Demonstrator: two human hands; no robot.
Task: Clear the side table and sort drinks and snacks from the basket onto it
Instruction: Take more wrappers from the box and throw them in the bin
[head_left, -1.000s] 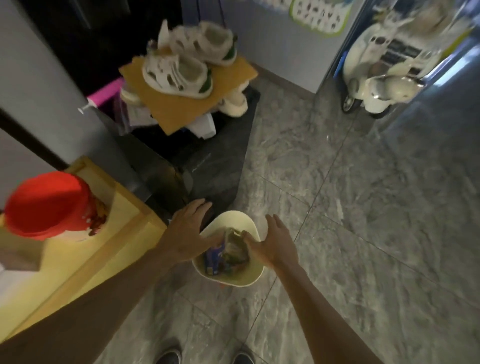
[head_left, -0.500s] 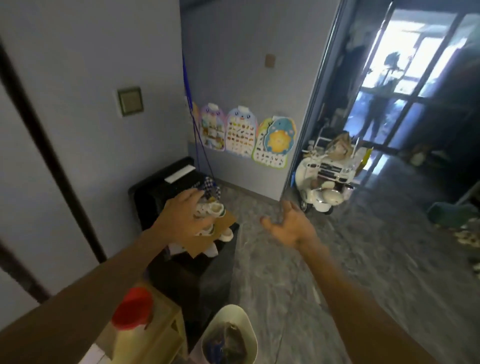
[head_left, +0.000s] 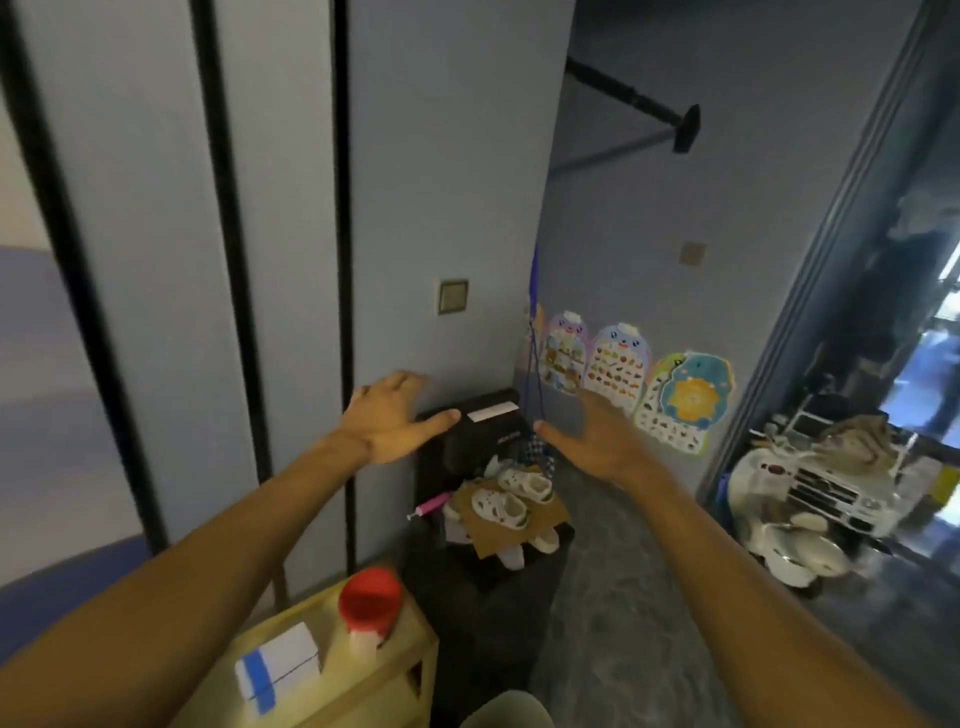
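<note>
The yellow wooden side table stands at the lower left against the wall. On it are a bottle with a red cap and a white box with blue tape. Only the pale rim of the basket shows at the bottom edge; its contents are out of view. My left hand and my right hand are both raised in the air in front of me, fingers spread, holding nothing, well above the table and basket.
A black unit stands against the wall, with white sandals on brown cardboard on a dark stand. A white ride-on toy sits at the right by a dark doorway. Picture posters hang on the wall. The floor is grey stone.
My hands have left the basket on the floor and risen empty to chest height. The view has tilted up, so the basket has dropped to the bottom edge.
</note>
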